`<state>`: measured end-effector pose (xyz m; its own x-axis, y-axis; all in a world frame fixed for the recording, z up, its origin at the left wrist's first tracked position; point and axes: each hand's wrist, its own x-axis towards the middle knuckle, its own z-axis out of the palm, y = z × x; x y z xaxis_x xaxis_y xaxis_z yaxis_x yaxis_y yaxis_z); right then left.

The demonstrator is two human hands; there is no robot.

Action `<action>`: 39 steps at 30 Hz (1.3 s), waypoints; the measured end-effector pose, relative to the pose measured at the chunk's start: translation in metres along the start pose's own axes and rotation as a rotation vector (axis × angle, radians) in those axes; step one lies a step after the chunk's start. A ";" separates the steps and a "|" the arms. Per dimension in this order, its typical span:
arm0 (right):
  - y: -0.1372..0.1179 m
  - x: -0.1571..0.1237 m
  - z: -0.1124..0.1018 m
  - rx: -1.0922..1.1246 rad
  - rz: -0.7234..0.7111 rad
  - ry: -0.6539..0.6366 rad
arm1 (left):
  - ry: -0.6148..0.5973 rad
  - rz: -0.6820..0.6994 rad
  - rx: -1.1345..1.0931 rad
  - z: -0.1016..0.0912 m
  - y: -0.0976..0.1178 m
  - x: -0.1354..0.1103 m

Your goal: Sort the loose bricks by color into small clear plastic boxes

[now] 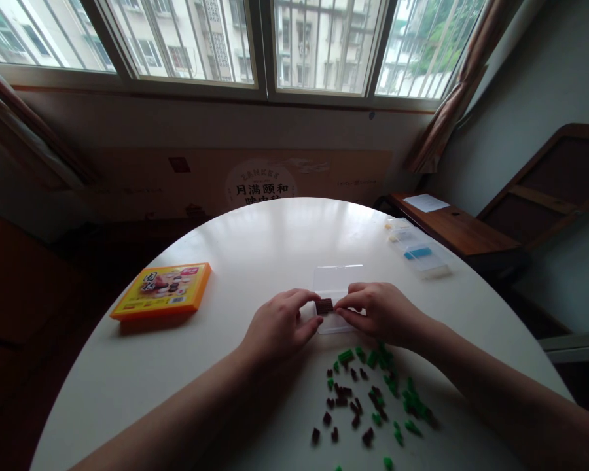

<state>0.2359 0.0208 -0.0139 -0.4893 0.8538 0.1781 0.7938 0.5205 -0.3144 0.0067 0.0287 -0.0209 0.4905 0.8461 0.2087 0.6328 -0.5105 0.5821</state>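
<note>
A small dark brown ribbed block (324,305) is over a clear plastic box (340,278), whose transparent lid lies folded back. My left hand (281,322) curls around the block's left end with thumb and forefinger. From the other side, my right hand (377,309) has its fingertips pinched at the block's right edge; whatever is between them is too small to make out. Just below my hands, loose brown pieces (342,392) and green pieces (415,399) are scattered on the white round table (216,392).
An orange and yellow box (164,290) with printed lettering sits at the table's left. Toward the right edge lies another clear case (429,261) with a blue item (417,253) in it. A wooden side table (464,229) bearing a white paper (426,203) stands beyond.
</note>
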 end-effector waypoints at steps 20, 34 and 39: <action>-0.001 -0.002 0.000 0.071 0.035 0.045 | -0.016 -0.017 -0.002 0.001 -0.002 0.000; -0.010 -0.001 -0.002 0.088 0.011 0.030 | -0.016 -0.021 -0.011 0.001 -0.002 0.000; -0.011 0.000 -0.002 0.079 0.011 0.014 | -0.009 -0.021 -0.010 0.001 -0.001 -0.001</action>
<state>0.2282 0.0154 -0.0087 -0.4754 0.8597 0.1870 0.7677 0.5092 -0.3891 0.0063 0.0287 -0.0226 0.4828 0.8550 0.1895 0.6372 -0.4914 0.5938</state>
